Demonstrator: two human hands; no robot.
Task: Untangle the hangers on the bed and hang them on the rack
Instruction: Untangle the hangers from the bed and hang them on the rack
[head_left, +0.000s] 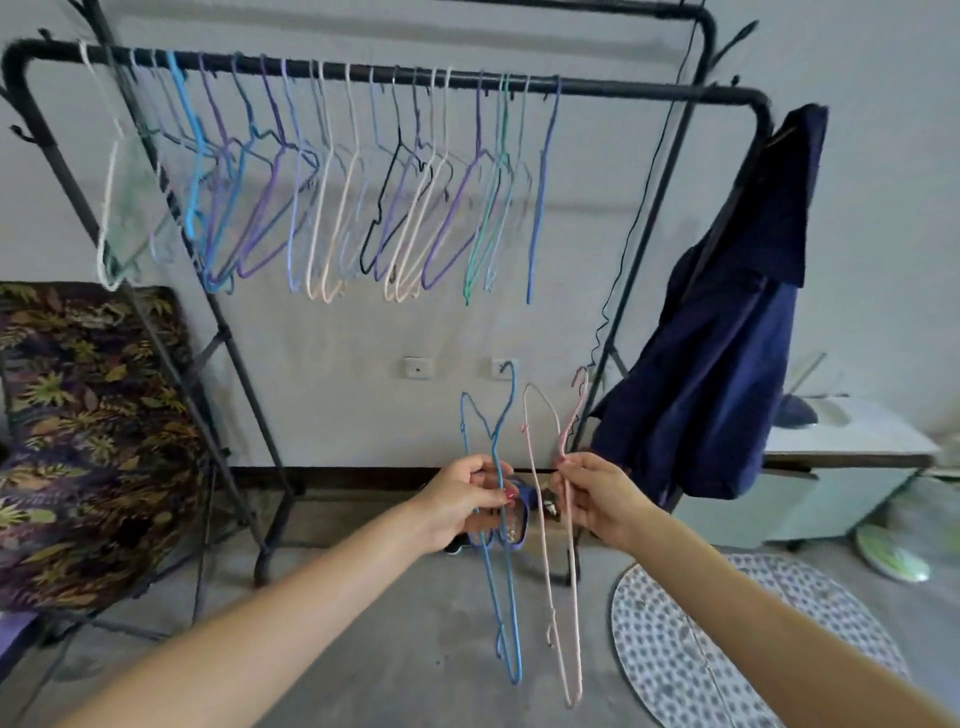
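Two hangers separated, ready for hanging.
Left hand (467, 499) is gripping the blue hanger (501, 519), right hand (597, 493) is pinching the pink hanger (563, 545); next, lifting hooks to the rack (623, 88).

Black rack (649, 92) rail carries many wire hangers (332, 208); navy garment (727, 332) on right end.

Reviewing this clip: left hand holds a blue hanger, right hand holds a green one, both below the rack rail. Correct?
Not quite. The head view shows the right hand holding a pink hanger, not a green one. The left hand does hold a blue hanger, and both are below the rack rail.
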